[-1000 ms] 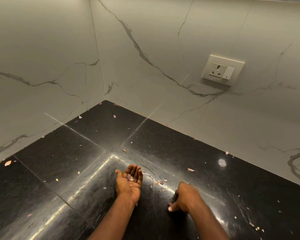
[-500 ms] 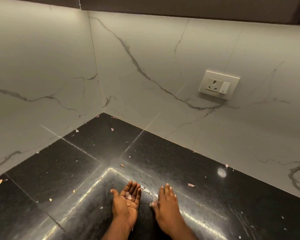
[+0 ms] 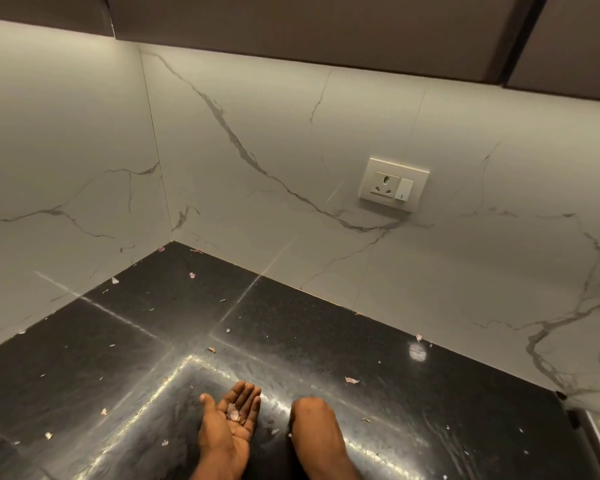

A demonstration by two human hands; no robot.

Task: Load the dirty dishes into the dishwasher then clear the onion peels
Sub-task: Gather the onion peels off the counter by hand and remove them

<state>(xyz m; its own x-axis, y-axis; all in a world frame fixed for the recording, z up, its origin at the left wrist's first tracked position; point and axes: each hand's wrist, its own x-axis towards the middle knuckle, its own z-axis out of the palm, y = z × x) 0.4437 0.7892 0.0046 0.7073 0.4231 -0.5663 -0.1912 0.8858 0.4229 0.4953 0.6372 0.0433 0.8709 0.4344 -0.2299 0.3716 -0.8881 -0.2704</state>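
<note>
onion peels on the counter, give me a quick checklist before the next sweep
1. Left hand cupped palm up beside the right: ok.
2. Collected peels sit in the left palm, none spilling: ok.
3. Right hand knuckles up on the black counter; whether its grip holds peels: cannot tell.
4. Counter free of peels: not ok; a loose peel lies beyond the right hand, more toward the corner.
5. Bin or other drop spot in view: not ok.
</note>
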